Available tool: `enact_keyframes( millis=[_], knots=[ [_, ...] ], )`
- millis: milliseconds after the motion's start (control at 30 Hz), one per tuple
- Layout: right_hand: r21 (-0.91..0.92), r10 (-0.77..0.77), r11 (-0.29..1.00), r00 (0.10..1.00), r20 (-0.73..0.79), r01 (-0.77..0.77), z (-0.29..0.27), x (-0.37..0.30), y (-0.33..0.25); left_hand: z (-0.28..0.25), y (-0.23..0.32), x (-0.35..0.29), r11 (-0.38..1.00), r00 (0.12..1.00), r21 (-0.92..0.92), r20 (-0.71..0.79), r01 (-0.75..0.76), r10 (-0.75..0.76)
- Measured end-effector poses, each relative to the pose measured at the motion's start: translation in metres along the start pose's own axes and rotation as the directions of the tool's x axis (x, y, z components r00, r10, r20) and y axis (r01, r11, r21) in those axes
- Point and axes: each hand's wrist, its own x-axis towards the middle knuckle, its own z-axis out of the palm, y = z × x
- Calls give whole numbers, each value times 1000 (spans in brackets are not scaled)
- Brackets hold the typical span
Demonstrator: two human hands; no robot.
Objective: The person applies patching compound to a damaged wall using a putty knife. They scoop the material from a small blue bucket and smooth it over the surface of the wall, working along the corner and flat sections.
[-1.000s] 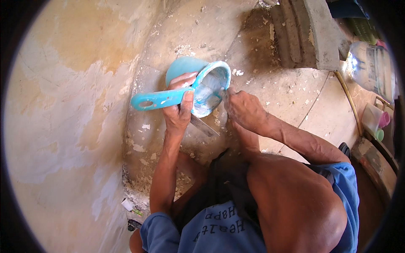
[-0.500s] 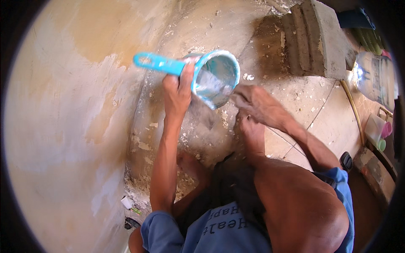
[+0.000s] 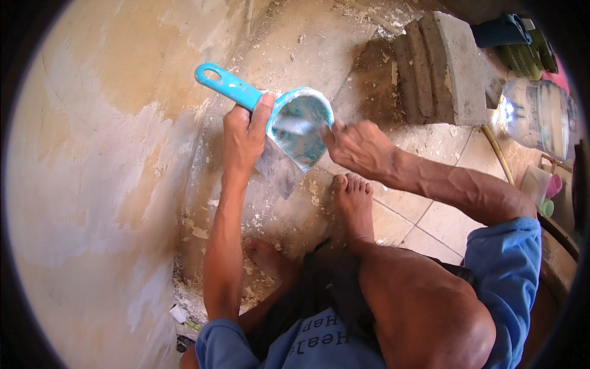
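A turquoise plastic dipper (image 3: 315,95) is tilted so that its white-smeared inside faces me, its long handle pointing up and left. My left hand (image 3: 244,136) is closed around the dipper where handle meets bowl. Below that hand a flat grey scraper blade (image 3: 279,170) sticks out along the bowl's underside; its handle is hidden, apparently in the same grip. At the bowl's right rim, my right hand (image 3: 367,147) is closed on a tool with a pale, motion-blurred end (image 3: 296,126) inside the dipper. I cannot make out that tool's kind.
A patchy plastered wall (image 3: 117,184) rises on the left. White flakes litter the floor between it and my bare feet (image 3: 354,206). Grey concrete blocks (image 3: 448,74) stand at the far right, beside a clear water jug (image 3: 534,117) and pink and green cups (image 3: 549,194).
The dipper has shifted slightly left and its handle tilts more upward. More of the scraper blade shows below it. My right hand has moved up to the rim, its forearm swinging outward.
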Motion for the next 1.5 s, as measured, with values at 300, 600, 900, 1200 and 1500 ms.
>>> enact_keyframes(
  millis=[300,600,900,1200,1500],
  knots=[
    [77,145,988,982,-122,-136,-29,-29,39,4,16,6,991,988,132,148,27,-47],
    [586,195,785,978,73,-201,5,-51,-7,13,7,-11,991,992,82,73,-109,103],
    [166,189,967,981,53,-195,10,-32,-20,7,3,-34,981,977,0,87,-194,194],
    [802,364,484,914,179,-350,10,-19,-84,5,-13,-53,954,961,-121,-1,-275,277],
    [412,52,-896,884,464,-164,-7,-33,-43,-10,-31,-49,918,937,-395,-314,18,-153]
  ],
)
